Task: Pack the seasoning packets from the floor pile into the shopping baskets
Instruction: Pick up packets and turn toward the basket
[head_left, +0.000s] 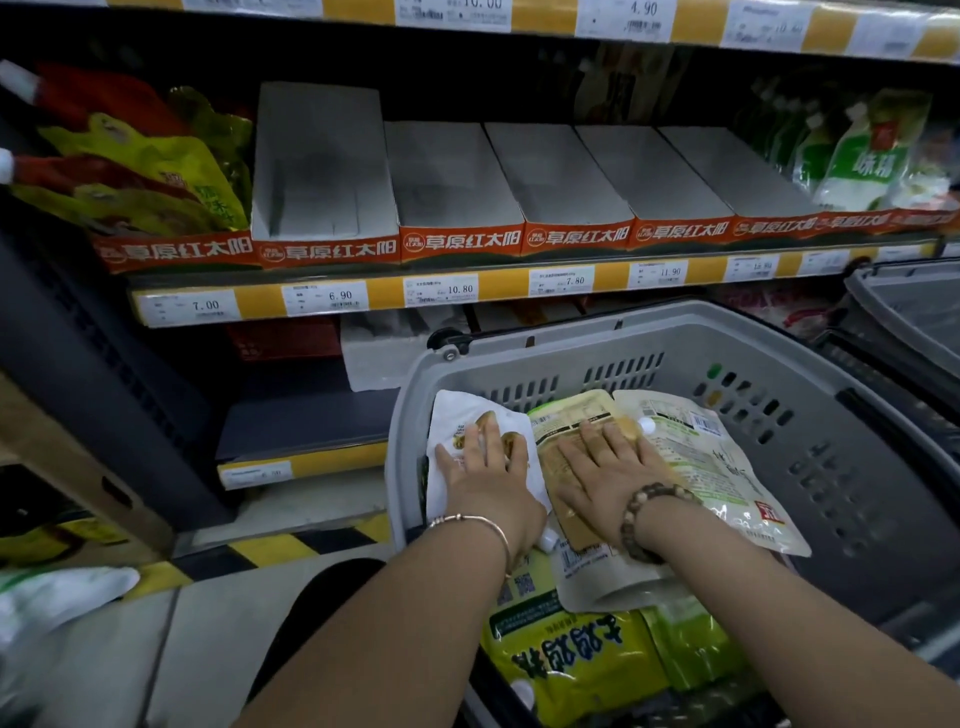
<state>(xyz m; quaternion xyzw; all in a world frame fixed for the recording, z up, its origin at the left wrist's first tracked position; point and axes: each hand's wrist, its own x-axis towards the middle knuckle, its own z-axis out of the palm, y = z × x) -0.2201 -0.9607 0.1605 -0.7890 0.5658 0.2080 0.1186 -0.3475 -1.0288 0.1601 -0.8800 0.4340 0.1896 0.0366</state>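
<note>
Low before a store shelf (322, 447), on the floor: gray basket (571, 325), several packets inside. Toward its left wall, white packet (454, 408), lying flat under the left grip (485, 465), which is released, fingers straight and spread, palm pressing down, clasping nothing. Just beside it and touching, tan packet (582, 527), flat under the right grip (608, 467), likewise released, fingers straight, pressing. Bangle (467, 519) on the left wrist, bead bracelet (636, 517) on the right.

Right of the tan packet and touching it, pale green packet (722, 462), barcode side up, reaching toward the right wall. White cap (647, 426) at the seam between those two, just past the right fingertips. At the basket's near end, below both forearms, yellow-green packet (582, 662) with big dark print.

Just right of the basket, second basket (898, 293), only partly in view.

Above, on the shelf: row of white cartons (447, 176) with red fronts, price strip (337, 300) below them, red and yellow pouches (135, 166) at the left end, white-green bags (872, 156) at the right end.

Along the shelf base, yellow-black stripe (291, 545). At lower left, something white and blurred (62, 590), perhaps a bag.
</note>
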